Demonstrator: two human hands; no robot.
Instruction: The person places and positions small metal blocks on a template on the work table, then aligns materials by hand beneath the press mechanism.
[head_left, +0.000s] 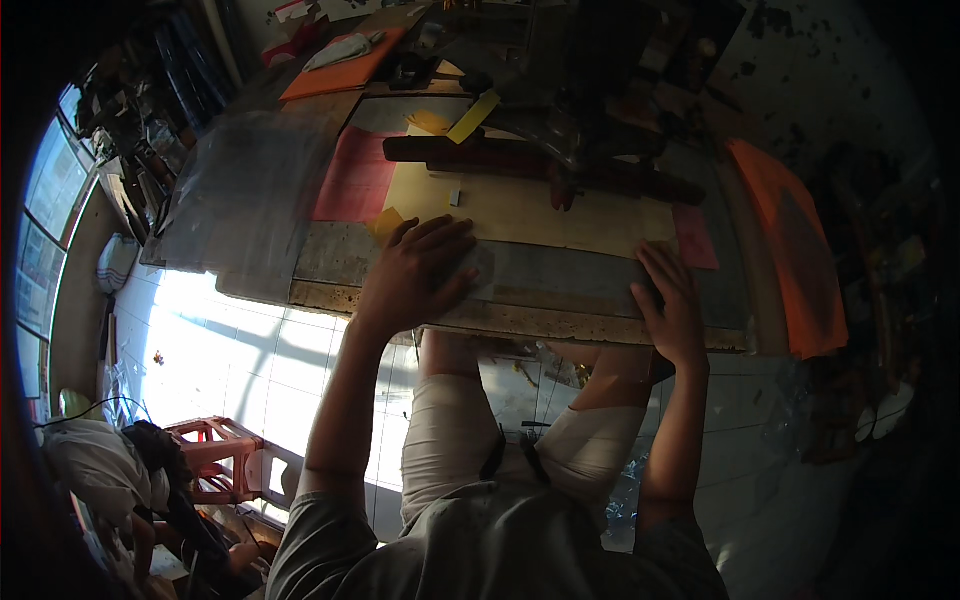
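Observation:
A long pale yellow sheet (540, 221) lies across the workbench, beneath the dark bar (470, 155) of a black machine (575, 120). My left hand (425, 265) rests open with its fingers spread at the sheet's near left edge, beside a small orange-yellow piece (384, 223). Over at the near right corner, my right hand (672, 300) has its fingers stretched out and thumb apart, fingertips at the sheet's edge. A red-pink sheet (352, 178) shows at the left end and a pink piece (695, 237) at the right. A small pale tab (454, 198) sits on the yellow sheet.
Transparent plastic sheeting (235, 190) covers the bench's left side. Orange sheets (790, 255) hang over its right side. Far left, a grey cloth (343, 50) lies on another orange sheet (375, 75). Behind me to the left are a red stool (215, 455) and another person (105, 465).

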